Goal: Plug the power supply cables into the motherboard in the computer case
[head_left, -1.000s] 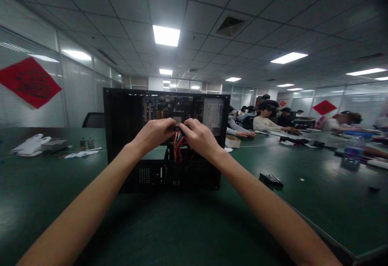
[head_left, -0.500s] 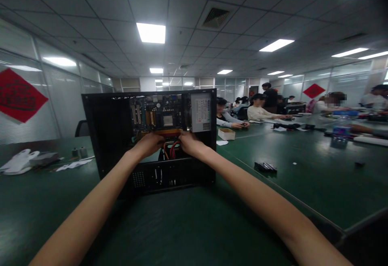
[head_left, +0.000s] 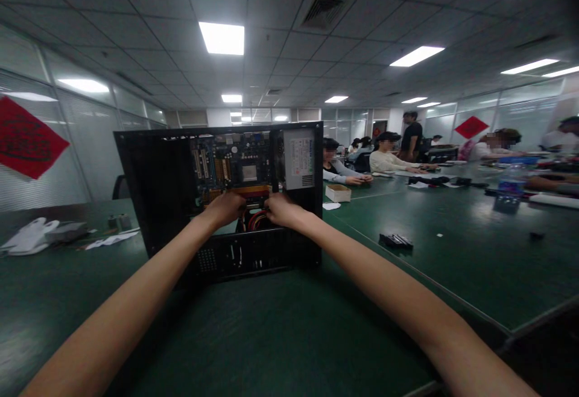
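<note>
A black computer case [head_left: 163, 198] stands with its open side facing me, showing the motherboard [head_left: 256, 158] and, at upper right, the power supply [head_left: 299, 158]. Both my hands reach inside it at the motherboard's lower edge, beside the yellow and red memory slots [head_left: 256, 191]. My left hand [head_left: 226, 209] has its fingers bent and closed; their tips are partly hidden. Opposite it, a short gap away, my right hand [head_left: 281, 210] is closed too, its fingertips beside a loop of red and yellow power cables [head_left: 257, 221]. What either hand pinches is too small to make out.
On the green table [head_left: 280, 324] lie a black part [head_left: 396, 241] at right and a white box [head_left: 338, 193] behind. Left are a white plastic bag [head_left: 29, 235], a grey box [head_left: 66, 232] and paper. A water bottle [head_left: 511, 186] stands far right. Several people sit across; one person [head_left: 411, 136] stands.
The view has tilted slightly, so the case appears a little higher. My left hand has shifted slightly right, and the cable loop sits lower and rounder between my hands. The standing person has turned.
</note>
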Tool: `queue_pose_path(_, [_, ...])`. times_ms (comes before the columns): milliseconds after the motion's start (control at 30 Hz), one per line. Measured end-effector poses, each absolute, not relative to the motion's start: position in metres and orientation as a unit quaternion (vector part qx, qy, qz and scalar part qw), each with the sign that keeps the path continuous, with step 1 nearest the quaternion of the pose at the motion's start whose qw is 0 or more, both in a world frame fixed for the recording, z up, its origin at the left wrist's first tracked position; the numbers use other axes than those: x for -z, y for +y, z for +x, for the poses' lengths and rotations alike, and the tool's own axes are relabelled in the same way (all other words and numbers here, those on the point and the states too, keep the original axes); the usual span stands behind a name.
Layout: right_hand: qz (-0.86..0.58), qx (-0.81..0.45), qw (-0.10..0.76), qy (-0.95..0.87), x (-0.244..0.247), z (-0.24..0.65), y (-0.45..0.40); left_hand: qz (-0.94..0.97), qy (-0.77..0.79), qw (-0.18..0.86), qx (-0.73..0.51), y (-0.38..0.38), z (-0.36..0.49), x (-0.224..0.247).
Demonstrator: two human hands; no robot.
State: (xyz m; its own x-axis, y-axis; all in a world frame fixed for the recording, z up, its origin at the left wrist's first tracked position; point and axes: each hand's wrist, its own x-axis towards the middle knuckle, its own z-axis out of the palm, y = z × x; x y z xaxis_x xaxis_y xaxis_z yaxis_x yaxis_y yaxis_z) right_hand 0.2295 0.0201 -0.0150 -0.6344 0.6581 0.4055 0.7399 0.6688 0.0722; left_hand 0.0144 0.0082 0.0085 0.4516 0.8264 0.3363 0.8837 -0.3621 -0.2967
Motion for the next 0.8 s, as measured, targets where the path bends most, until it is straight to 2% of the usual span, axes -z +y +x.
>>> queue_pose_path(333, [-0.38,0.118,0.156,-0.904,0.011,0.229,0.019,-0.81,-0.534,0.238,0.054,0.007,0.02,-0.007])
queue_pose_path(600, [-0.373,0.144,0.163,-0.902,0.008,0.229,0.015,-0.818,-0.533,0.184,0.115,0.02,0.012,-0.002])
queue_pose_path(800, [-0.366,0.154,0.156,-0.904,0.007,0.228,0.016,-0.818,-0.522,0.198,0.141,0.034,0.004,0.005])
